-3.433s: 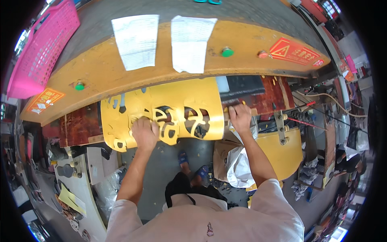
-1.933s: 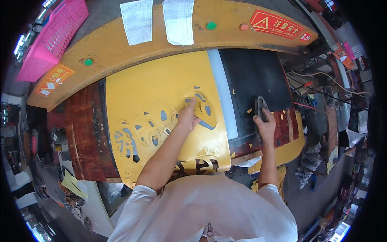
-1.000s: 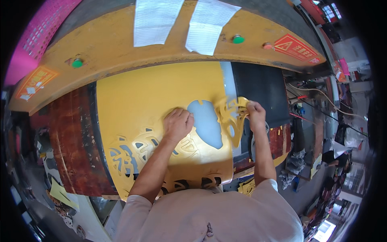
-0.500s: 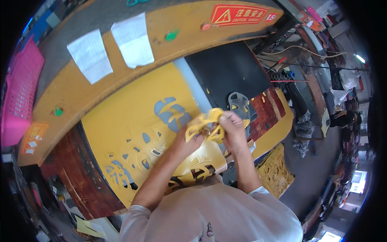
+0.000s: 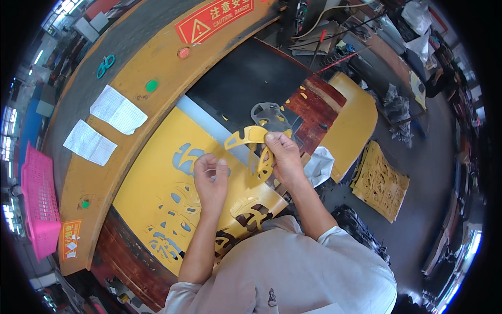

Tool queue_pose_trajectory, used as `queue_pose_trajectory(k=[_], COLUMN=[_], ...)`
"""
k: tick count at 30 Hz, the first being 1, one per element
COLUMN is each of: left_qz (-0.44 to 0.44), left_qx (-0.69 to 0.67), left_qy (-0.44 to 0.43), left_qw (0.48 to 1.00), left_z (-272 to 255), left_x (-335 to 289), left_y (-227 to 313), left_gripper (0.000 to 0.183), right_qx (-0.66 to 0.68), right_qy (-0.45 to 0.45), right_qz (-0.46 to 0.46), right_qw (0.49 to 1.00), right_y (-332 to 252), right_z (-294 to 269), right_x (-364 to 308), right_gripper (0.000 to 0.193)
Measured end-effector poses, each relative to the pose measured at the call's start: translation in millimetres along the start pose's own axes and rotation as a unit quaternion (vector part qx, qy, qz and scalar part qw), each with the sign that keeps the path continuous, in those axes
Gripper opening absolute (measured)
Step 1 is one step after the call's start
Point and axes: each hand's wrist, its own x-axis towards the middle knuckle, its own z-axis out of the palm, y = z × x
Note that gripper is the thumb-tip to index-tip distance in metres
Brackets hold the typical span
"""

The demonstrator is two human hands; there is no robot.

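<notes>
My right hand (image 5: 284,157) pinches a yellow cut-out piece (image 5: 246,137) between thumb and fingers. The piece is a curved, flexible strip with holes, and its ends hang down over the worktable. To its left, my left hand (image 5: 210,180) is raised with loosely curled fingers and nothing visible in it. Below both hands lies a large yellow sheet (image 5: 151,183) with many shaped openings; its near edge curls up against my body. A grey, see-through shoe-shaped cutting form (image 5: 269,113) with openings lies just beyond my right hand, with small yellow scraps near it.
A yellow machine beam (image 5: 162,63) arches across the far side, carrying buttons, two white papers (image 5: 117,110) and teal scissors (image 5: 105,66). At the left hangs a pink basket (image 5: 42,199). Punched yellow sheets (image 5: 380,180) lie low at the right, beside a white bag (image 5: 319,166).
My left hand has let go of the yellow piece and drawn away left. The piece now dangles from my right hand alone. The whole view has turned toward the right.
</notes>
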Motion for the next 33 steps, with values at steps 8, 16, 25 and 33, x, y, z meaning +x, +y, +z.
queue_pose_trajectory(k=[8, 16, 25, 33], left_qz=[-0.075, 0.083, -0.248, -0.140], left_qx=[0.091, 0.310, -0.005, 0.000], left_qy=[-0.250, -0.250, -0.146, -0.250], left_qw=[0.961, 0.914, 0.958, 0.958], left_z=[46.2, 35.2, -26.8, 29.9], left_x=[-14.6, -37.1, -37.3, -45.7], left_y=[44.5, 31.2, 33.4, 40.2], left_gripper=[0.047, 0.053, 0.044, 0.039], right_qx=[-0.120, -0.218, 0.015, -0.354], right_qy=[-0.104, -0.001, 0.118, -0.206], right_qz=[0.022, 0.044, -0.029, -0.018], right_qw=[0.987, 0.975, 0.992, 0.912], right_y=[-6.1, 24.7, -29.0, 5.7], right_z=[-17.1, -58.1, -127.3, -31.2], right_x=[-44.1, -55.7, -14.0, -61.0], right_gripper=[0.031, 0.031, 0.021, 0.027])
